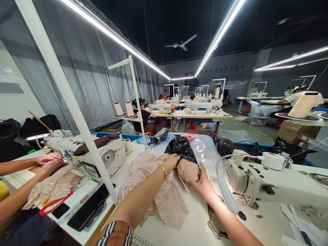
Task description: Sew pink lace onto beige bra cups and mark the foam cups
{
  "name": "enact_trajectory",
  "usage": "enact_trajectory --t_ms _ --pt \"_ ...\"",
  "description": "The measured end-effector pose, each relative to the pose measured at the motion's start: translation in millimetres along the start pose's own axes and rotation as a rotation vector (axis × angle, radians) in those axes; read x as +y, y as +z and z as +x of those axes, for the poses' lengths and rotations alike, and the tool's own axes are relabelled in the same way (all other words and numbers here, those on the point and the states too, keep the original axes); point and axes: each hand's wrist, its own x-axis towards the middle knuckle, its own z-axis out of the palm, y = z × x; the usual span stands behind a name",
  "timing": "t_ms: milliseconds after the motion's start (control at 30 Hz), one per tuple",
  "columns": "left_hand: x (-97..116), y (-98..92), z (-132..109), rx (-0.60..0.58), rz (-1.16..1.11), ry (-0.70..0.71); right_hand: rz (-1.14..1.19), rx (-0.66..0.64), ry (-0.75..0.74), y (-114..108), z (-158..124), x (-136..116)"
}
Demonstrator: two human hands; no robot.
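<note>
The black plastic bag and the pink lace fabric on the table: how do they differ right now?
The crumpled black plastic bag is glossy and opaque; the pale pink lace fabric is matte and openwork. The bag is bunched up in a mound, while the lace lies spread flat across the white table. The left hand touches the bag's lower edge; the lace lies under that forearm. The right hand grips a beige piece below the bag. Both are soft and rest on the same table.

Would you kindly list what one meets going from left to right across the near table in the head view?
Co-worker's hands → left sewing machine → lace fabric → left hand → beige pad → right hand → right sewing machine.
</note>
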Motion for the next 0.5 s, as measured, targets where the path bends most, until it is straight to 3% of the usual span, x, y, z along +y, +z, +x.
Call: enact_trajectory --t_ms 200,300,400,500 --pt "-3 6.7 -2 -0.038 0.021 -0.016 0.015 -0.132 0.092 -20 -13 -12" --pt "-3 0.8 -10 0.019 0.124 0.051 -0.004 -0.149 0.08 -32 -27 -21" --pt "-2 -4.9 -29 0.111 0.221 0.146 -0.025 -0.144 0.069 -38 -43 -32" --pt "-4 -3.5 -62 0.107 0.27 0.206 -0.027 -0.138 0.082 -39 -61 -41"
